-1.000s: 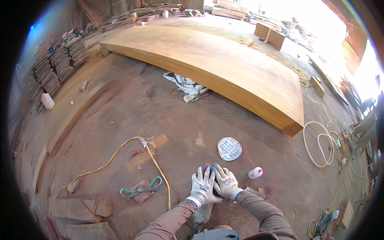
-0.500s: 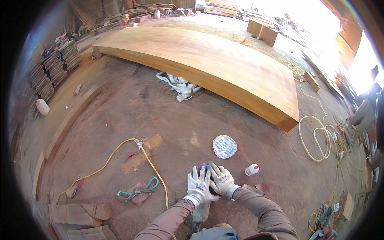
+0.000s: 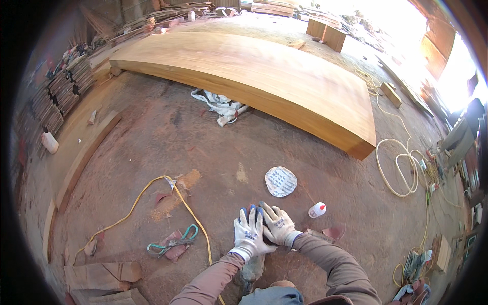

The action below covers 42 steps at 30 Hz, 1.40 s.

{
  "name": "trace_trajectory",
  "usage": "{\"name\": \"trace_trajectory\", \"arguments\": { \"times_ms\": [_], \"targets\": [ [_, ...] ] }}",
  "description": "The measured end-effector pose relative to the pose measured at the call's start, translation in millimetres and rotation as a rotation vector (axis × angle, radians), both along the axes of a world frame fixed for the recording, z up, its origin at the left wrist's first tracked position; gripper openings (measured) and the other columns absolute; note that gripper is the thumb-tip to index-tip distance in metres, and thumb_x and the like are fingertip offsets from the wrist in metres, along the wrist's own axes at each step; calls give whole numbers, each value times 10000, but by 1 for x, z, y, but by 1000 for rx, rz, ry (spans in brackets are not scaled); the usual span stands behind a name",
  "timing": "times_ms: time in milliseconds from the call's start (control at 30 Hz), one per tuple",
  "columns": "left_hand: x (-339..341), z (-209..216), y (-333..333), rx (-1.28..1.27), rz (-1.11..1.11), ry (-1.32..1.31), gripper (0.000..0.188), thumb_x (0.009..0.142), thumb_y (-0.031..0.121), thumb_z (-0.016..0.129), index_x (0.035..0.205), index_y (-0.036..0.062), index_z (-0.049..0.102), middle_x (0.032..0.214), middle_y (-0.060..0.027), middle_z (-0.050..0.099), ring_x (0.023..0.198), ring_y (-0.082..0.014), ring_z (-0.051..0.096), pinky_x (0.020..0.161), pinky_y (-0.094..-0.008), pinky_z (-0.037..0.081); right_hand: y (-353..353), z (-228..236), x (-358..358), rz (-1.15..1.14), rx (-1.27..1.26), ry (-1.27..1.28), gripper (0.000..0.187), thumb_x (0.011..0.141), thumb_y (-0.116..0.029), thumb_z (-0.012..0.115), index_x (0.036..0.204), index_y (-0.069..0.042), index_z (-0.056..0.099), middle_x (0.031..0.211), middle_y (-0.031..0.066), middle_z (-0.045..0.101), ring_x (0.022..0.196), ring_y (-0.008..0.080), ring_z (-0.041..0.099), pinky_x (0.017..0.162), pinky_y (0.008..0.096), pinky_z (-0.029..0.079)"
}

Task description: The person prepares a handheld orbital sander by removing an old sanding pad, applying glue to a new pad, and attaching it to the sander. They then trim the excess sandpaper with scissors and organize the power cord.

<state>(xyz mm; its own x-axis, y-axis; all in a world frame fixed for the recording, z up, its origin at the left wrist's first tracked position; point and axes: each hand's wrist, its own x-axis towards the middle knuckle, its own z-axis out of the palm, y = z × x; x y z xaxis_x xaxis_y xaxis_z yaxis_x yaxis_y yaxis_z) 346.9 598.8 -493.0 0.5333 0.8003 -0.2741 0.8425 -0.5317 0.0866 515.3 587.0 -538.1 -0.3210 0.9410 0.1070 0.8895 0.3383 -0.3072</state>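
Both hands wear white work gloves with blue fingertips and meet low in the middle of the head view. My left hand (image 3: pixel 249 233) lies flat with its fingers stretched forward. My right hand (image 3: pixel 277 223) rests against it, fingers slanting toward the left ones. Beneath them is a dusty grey power tool (image 3: pixel 252 268); its body shows behind my left wrist, while its front end is hidden under the gloves. Just ahead lies a round sanding disc (image 3: pixel 280 181), printed backing up. To the right is a small white glue bottle (image 3: pixel 317 210) with a red cap.
A long, thick wooden slab (image 3: pixel 244 66) spans the space ahead, with white cloth (image 3: pixel 221 105) under its near edge. A yellow cord (image 3: pixel 192 210) and a green loop (image 3: pixel 189 234) lie left. Pale hose coils (image 3: pixel 401 168) are at right, wood stacks (image 3: pixel 66 94) far left.
The view has shifted a little, so the slab, disc and bottle sit slightly higher and further left. Both hands stay together over the tool with almost the same finger pose.
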Motion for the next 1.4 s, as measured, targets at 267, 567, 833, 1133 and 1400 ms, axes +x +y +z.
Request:
{"name": "trace_trajectory", "arguments": {
  "times_ms": [267,567,833,1133,1400],
  "targets": [
    [-6,-9,0,48,-2,-136,1362,598,863,687,1590,-2,340,1659,-250,278,1509,-500,222,1163,-586,238,1,3,1,13,-30,-22,712,925,-419,580,1493,-3,475,1598,211,407,1299,416,511,1061,503,451],
    [-8,-7,1,29,13,-142,1326,623,841,692,1600,22,328,1662,-246,276,1493,-493,258,1146,-583,268,5,5,-1,40,-5,-12,697,910,-411,593,1459,9,504,1587,202,415,1259,402,522,1032,495,463],
    [-9,-2,3,-13,21,-114,1343,635,852,677,1612,11,297,1671,-257,254,1500,-503,242,1142,-579,274,8,5,-2,44,-13,-7,681,917,-416,577,1454,-2,516,1574,194,441,1234,397,531,1029,491,466],
    [-10,-7,-1,12,37,-156,1367,617,860,684,1610,6,290,1669,-239,268,1494,-496,243,1138,-565,279,7,5,-1,56,-6,-19,697,909,-430,574,1462,-9,516,1577,190,442,1232,397,532,1038,487,463],
    [-9,-6,0,-38,37,-145,1358,628,843,686,1614,4,275,1679,-235,237,1504,-500,228,1153,-586,257,9,3,1,73,-25,-50,710,909,-422,571,1480,-8,491,1598,193,409,1237,398,520,1037,496,457]
  ]
}}
